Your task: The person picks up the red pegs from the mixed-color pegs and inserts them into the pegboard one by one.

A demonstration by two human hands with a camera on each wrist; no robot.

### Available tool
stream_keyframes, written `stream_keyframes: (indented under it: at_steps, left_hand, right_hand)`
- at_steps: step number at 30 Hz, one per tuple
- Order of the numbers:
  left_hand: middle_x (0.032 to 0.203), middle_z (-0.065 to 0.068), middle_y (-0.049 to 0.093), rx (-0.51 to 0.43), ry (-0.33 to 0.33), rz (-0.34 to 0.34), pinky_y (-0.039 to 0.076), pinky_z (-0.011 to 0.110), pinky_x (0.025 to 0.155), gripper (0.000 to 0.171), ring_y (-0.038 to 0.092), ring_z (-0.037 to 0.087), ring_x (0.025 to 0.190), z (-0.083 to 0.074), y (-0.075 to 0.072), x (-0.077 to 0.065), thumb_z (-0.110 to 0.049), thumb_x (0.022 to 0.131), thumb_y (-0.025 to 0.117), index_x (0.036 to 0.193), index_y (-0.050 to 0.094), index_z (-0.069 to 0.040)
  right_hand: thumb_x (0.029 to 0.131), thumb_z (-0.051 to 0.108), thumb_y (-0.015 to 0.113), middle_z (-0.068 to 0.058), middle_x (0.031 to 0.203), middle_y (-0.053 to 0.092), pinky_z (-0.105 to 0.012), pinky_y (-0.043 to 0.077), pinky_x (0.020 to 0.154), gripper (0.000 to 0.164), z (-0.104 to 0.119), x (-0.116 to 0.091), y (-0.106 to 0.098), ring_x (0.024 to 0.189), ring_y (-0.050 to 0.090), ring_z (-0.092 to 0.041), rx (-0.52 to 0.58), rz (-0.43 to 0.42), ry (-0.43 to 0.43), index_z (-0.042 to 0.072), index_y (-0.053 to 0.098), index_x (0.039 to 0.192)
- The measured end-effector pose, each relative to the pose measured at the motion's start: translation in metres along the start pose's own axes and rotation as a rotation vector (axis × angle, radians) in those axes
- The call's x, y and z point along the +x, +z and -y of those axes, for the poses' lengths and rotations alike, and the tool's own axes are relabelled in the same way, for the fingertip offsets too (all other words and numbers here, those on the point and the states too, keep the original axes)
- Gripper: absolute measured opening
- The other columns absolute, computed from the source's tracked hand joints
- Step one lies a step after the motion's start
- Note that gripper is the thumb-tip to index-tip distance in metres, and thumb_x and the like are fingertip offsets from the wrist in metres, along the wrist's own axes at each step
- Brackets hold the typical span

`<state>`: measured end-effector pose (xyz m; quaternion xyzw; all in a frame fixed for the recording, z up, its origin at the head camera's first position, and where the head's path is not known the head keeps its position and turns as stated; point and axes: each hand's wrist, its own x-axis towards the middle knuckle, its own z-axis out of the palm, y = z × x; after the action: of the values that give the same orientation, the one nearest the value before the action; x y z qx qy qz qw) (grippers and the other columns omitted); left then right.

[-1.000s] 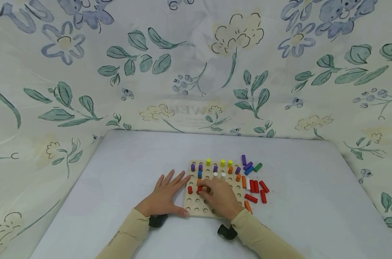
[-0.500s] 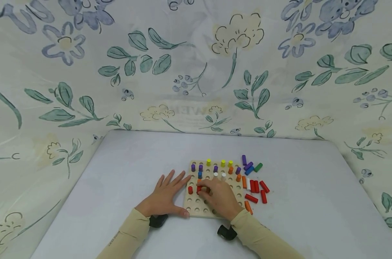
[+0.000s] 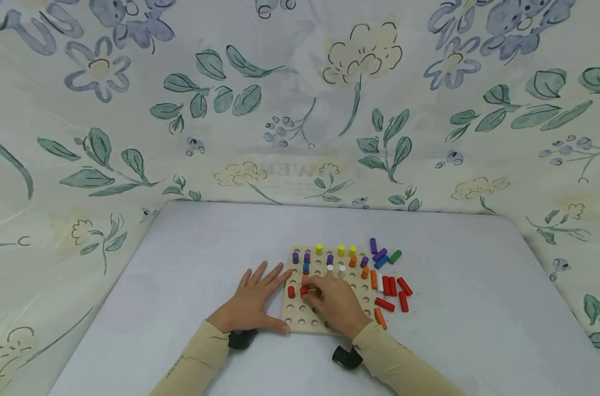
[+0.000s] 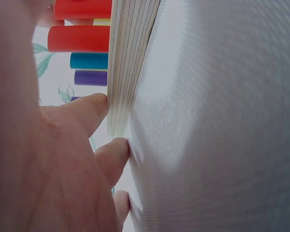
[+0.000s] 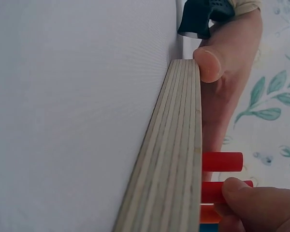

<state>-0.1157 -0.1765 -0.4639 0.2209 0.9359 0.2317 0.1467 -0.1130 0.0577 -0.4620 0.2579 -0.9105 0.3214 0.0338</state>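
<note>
A wooden pegboard point(image 3: 296, 328) lies on the white table, with rows of round holes and several coloured pegs upright in it. My left hand point(image 3: 252, 301) is spread flat at its left side; in the left wrist view a fingertip point(image 4: 97, 104) meets the board's edge. With my right hand point(image 3: 337, 303) I pinch a red peg point(image 5: 211, 192) that stands upright at the board's surface. Left of it is another red peg point(image 3: 291, 292), upright. An orange peg point(image 5: 209, 212) and a blue peg point(image 3: 306, 268) stand behind the pinched one. My right hand hides part of the board.
Loose pegs lie right of the board: several red pegs point(image 3: 389, 285), a white peg point(image 3: 380, 282), orange pegs point(image 3: 380, 318), purple pegs point(image 3: 373, 246), a blue peg point(image 3: 381, 261) and a green peg point(image 3: 395, 256). A flowered cloth point(image 3: 290, 137) hangs behind the table.
My fingers and the pinched red peg have shifted very slightly. My left hand keeps its place, and the loose pegs lie as before.
</note>
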Motion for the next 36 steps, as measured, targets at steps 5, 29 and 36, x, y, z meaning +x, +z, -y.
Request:
stream_keyframes:
  at_steps: [5, 29, 36]
  left_hand:
    - [0.167, 0.012, 0.018, 0.002, 0.002, -0.003, -0.001, 0.07, 0.116, 0.116, 0.0, 0.044, 0.152, 0.0, 0.0, 0.0, -0.066, 0.069, 0.082, 0.16, 0.029, -0.018]
    - [0.167, 0.01, 0.018, -0.005, 0.009, -0.009, -0.002, 0.068, 0.117, 0.117, -0.001, 0.043, 0.153, 0.003, 0.005, 0.002, -0.068, 0.067, 0.081, 0.16, 0.03, -0.019]
    - [0.167, 0.012, 0.018, -0.008, 0.002, -0.007, -0.002, 0.069, 0.117, 0.117, -0.001, 0.044, 0.152, 0.002, 0.002, 0.001, -0.067, 0.068, 0.082, 0.16, 0.029, -0.018]
  right_hand:
    - [0.092, 0.021, 0.076, 0.004, 0.089, 0.072, -0.02, 0.051, 0.067, 0.025, -0.001, 0.0, 0.001, 0.073, 0.056, -0.003, 0.002, 0.005, 0.007, 0.01, 0.074, 0.115]
    - [0.093, 0.025, 0.075, 0.004, 0.098, 0.074, -0.026, 0.056, 0.075, 0.026, 0.012, -0.003, -0.027, 0.084, 0.064, -0.011, -0.032, -0.026, 0.148, 0.014, 0.073, 0.116]
    - [0.088, 0.019, 0.079, 0.004, 0.092, 0.074, -0.022, 0.054, 0.068, 0.025, 0.009, -0.004, -0.04, 0.08, 0.063, -0.009, -0.027, -0.141, 0.095, 0.012, 0.074, 0.112]
